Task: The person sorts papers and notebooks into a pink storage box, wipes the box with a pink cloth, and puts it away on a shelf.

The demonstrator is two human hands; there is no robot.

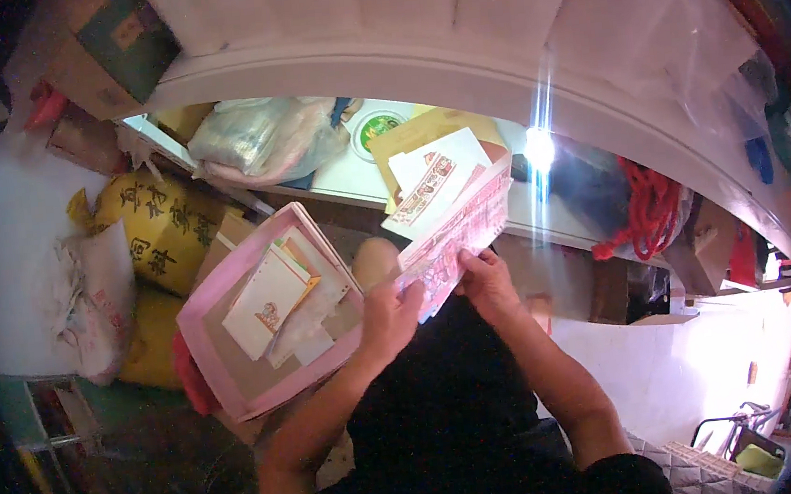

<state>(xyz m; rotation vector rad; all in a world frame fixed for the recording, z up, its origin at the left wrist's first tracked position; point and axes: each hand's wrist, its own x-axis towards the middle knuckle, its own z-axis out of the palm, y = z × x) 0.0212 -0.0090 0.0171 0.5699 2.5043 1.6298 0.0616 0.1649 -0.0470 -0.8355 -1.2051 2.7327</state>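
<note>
My left hand [391, 318] and my right hand [489, 282] grip the lower edge of a pink printed paper packet [461, 234], thumbs on top. Its upper end reaches over the lit shelf, in front of printed white sheets [440, 172] and a large yellow-brown envelope [394, 145]. Left of my left hand, a shallow box with pink walls [201, 363] stands tilted in view. Inside it lie a white card with a small printed figure [266, 304], further papers and a crumpled clear plastic piece.
A clear plastic bag [252, 143] and a round green-and-white item [378, 128] lie on the shelf [340, 178]. Red rope [646, 207] hangs at its right. Yellow sacks bearing writing [161, 232] stand left of the box. The white cabinet edge [380, 72] arches beyond the shelf.
</note>
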